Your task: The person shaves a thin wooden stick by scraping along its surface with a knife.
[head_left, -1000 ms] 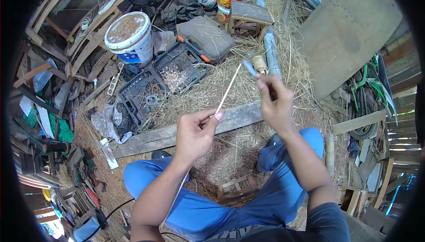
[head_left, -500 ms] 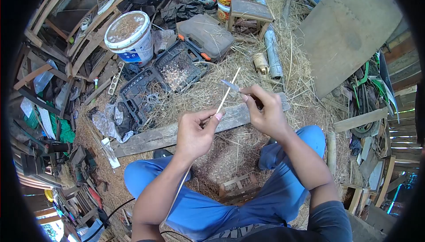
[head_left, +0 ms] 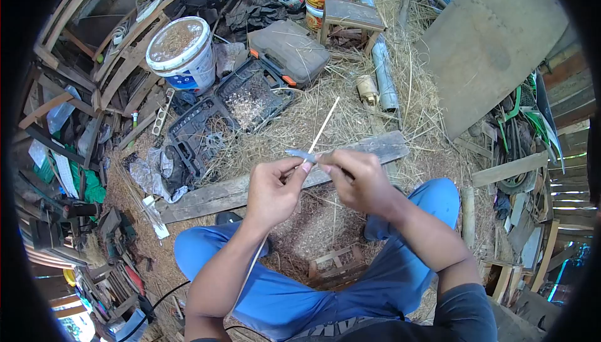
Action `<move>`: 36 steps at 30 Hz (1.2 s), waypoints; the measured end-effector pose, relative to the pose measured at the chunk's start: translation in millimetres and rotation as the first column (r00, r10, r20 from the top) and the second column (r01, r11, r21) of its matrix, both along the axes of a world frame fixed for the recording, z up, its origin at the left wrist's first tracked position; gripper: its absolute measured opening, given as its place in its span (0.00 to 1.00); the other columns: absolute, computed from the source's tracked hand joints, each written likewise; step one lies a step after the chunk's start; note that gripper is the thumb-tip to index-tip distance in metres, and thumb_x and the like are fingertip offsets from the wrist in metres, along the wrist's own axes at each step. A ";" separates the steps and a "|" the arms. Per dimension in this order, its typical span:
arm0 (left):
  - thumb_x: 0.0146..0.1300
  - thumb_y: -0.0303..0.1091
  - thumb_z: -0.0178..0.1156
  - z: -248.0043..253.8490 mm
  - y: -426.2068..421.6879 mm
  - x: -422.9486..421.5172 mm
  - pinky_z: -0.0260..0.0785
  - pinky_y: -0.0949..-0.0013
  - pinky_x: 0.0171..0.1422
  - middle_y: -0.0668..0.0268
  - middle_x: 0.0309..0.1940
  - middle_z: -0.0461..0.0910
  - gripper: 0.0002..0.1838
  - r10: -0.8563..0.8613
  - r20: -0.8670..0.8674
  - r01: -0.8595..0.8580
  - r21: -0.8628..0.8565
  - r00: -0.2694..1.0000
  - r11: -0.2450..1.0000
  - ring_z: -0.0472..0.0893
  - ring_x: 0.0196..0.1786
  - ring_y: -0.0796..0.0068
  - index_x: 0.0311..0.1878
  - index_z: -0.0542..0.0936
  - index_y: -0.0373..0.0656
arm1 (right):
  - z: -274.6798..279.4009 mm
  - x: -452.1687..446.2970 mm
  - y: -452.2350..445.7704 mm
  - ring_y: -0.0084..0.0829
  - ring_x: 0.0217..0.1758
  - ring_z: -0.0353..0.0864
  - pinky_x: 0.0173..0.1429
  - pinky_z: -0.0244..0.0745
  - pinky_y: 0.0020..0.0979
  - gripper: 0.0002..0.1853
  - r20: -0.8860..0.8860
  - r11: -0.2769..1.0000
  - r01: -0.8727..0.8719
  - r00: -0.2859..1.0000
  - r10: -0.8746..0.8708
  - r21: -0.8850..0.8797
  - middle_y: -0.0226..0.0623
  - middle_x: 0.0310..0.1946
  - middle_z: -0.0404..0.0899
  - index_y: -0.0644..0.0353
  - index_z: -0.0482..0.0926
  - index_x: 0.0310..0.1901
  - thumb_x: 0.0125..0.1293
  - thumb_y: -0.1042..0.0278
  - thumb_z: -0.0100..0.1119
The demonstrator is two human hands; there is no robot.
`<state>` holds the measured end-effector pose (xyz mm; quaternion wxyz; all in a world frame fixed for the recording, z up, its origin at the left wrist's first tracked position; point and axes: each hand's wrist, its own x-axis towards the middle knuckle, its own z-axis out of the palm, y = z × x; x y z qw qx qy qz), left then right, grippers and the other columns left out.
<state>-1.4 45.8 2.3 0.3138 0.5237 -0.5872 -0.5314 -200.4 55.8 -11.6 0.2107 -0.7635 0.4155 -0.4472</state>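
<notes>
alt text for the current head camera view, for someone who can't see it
A seated person's left hand grips a thin pale strip while the right hand holds a small blade against it. Around them are straw, a wooden plank and a white bucket.

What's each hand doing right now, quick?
Left hand: closed, pinching the long, thin, pale strip.
Right hand: closed, holding the small knife with a grey metal blade, blade across the strip.
</notes>
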 end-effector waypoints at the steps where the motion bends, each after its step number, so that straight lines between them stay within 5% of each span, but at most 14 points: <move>1: 0.73 0.28 0.62 1.7 1.7 -1.7 0.49 0.76 0.24 0.80 0.19 0.73 0.10 0.004 0.004 -0.004 -0.012 1.000 1.000 0.62 0.21 0.93 0.49 0.88 0.33 | 8.1 -3.9 -2.4 0.25 0.24 0.81 0.30 0.73 0.30 0.04 0.008 1.000 0.007 1.000 -0.007 0.004 0.45 0.26 0.83 0.68 0.83 0.42 0.70 0.79 0.59; 3: 0.73 0.28 0.62 1.8 5.6 -3.1 0.49 0.77 0.24 0.80 0.19 0.73 0.10 0.006 0.003 -0.006 -0.022 1.000 1.000 0.62 0.21 0.93 0.49 0.88 0.33 | 26.6 -21.5 -15.0 0.43 0.35 0.88 0.39 0.80 0.40 0.07 -0.005 0.914 0.227 0.971 -0.239 0.336 0.49 0.34 0.85 0.64 0.82 0.46 0.68 0.77 0.61; 5: 0.73 0.29 0.63 1.8 7.8 -5.3 0.48 0.77 0.24 0.81 0.18 0.72 0.10 0.003 0.006 -0.002 -0.086 1.000 0.996 0.62 0.21 0.93 0.49 0.88 0.33 | 23.3 -27.4 -20.4 0.45 0.35 0.88 0.39 0.80 0.40 0.07 -0.004 0.925 0.262 0.963 -0.271 0.274 0.49 0.35 0.86 0.64 0.82 0.47 0.68 0.76 0.62; 9: 0.73 0.29 0.63 0.5 3.9 -0.6 0.48 0.77 0.24 0.81 0.19 0.72 0.10 0.017 -0.022 -0.017 -0.017 1.000 1.000 0.62 0.21 0.93 0.49 0.88 0.33 | 8.5 -12.8 -7.3 0.39 0.32 0.88 0.34 0.77 0.36 0.07 0.004 0.994 0.080 0.997 -0.080 0.068 0.48 0.31 0.85 0.64 0.82 0.47 0.70 0.76 0.59; 11: 0.72 0.30 0.64 0.9 5.5 -2.9 0.49 0.77 0.23 0.81 0.19 0.73 0.10 0.025 -0.015 -0.025 -0.033 1.000 0.999 0.62 0.21 0.93 0.49 0.88 0.33 | 15.2 -22.0 -12.7 0.34 0.26 0.84 0.30 0.73 0.36 0.08 -0.025 0.952 0.199 0.980 -0.198 0.233 0.47 0.27 0.83 0.63 0.83 0.48 0.70 0.77 0.59; 16: 0.70 0.31 0.66 7.4 4.1 -7.5 0.50 0.73 0.22 0.80 0.16 0.71 0.10 0.055 -0.024 -0.056 -0.001 0.998 0.998 0.62 0.20 0.91 0.49 0.89 0.36 | 20.2 -52.4 -38.2 0.24 0.19 0.71 0.26 0.65 0.31 0.06 0.033 0.871 0.456 0.882 -0.469 0.180 0.38 0.20 0.76 0.64 0.81 0.47 0.71 0.76 0.60; 21: 0.69 0.31 0.67 3.2 -3.8 -7.7 0.49 0.73 0.22 0.80 0.15 0.69 0.11 0.078 0.002 -0.078 0.011 0.997 0.997 0.61 0.19 0.91 0.49 0.89 0.36 | 27.8 -33.2 -18.0 0.30 0.23 0.79 0.30 0.71 0.33 0.06 -0.025 0.934 0.294 0.955 -0.295 0.204 0.43 0.25 0.81 0.63 0.81 0.48 0.71 0.76 0.60; 23: 0.70 0.30 0.67 4.8 -2.1 -10.3 0.51 0.77 0.22 0.80 0.16 0.72 0.10 0.071 -0.021 -0.070 0.030 0.997 0.997 0.64 0.19 0.92 0.48 0.89 0.34 | 18.5 -27.7 -14.5 0.21 0.21 0.70 0.27 0.63 0.29 0.05 -0.017 0.960 0.236 0.971 -0.237 0.150 0.38 0.22 0.76 0.66 0.82 0.46 0.70 0.78 0.61; 25: 0.70 0.30 0.67 -3.3 -1.6 -9.6 0.51 0.77 0.22 0.80 0.15 0.72 0.10 0.084 -0.001 -0.084 -0.009 0.996 0.996 0.64 0.19 0.92 0.48 0.89 0.34 | 22.2 -22.3 -11.8 0.25 0.23 0.74 0.29 0.66 0.30 0.05 -0.043 0.936 0.261 0.965 -0.258 0.235 0.42 0.24 0.79 0.66 0.83 0.45 0.70 0.78 0.61; 28: 0.68 0.30 0.68 -9.4 -5.6 -5.4 0.51 0.75 0.22 0.78 0.14 0.70 0.10 0.122 0.035 -0.120 -0.072 0.992 0.990 0.63 0.19 0.91 0.48 0.89 0.36 | 14.5 -13.1 -4.8 0.37 0.29 0.83 0.34 0.75 0.36 0.05 -0.013 0.976 0.050 0.999 -0.049 0.214 0.48 0.29 0.83 0.67 0.82 0.45 0.69 0.78 0.62; 36: 0.67 0.30 0.69 -5.2 -14.3 -9.1 0.52 0.77 0.23 0.78 0.15 0.73 0.11 0.150 0.092 -0.138 -0.126 0.984 0.982 0.66 0.19 0.92 0.48 0.89 0.35 | 11.9 -11.1 -11.5 0.48 0.35 0.86 0.39 0.78 0.40 0.06 -0.050 0.972 0.078 0.996 -0.069 0.222 0.50 0.35 0.85 0.64 0.81 0.45 0.68 0.78 0.61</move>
